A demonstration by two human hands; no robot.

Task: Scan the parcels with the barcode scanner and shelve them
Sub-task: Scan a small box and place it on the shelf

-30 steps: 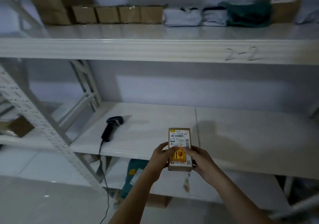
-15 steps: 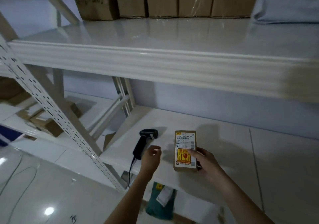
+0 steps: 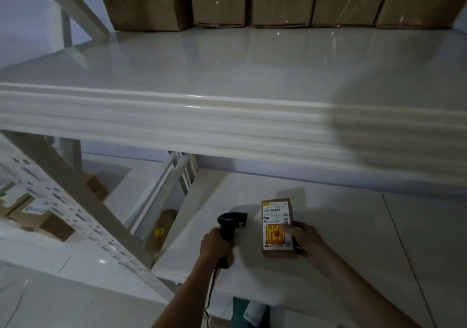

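My left hand (image 3: 216, 245) has its fingers wrapped round the barcode scanner (image 3: 231, 224) handle. My right hand (image 3: 309, 239) grips the small parcel (image 3: 277, 226), label up, just beside it over the lower shelf (image 3: 353, 226).

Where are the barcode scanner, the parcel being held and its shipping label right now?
barcode scanner (image 3: 232, 219), head view, on its black head above the left hand.
parcel (image 3: 277, 250), head view, on its brown near edge below the stickers.
shipping label (image 3: 275, 211), head view, on the white label's barcode area.
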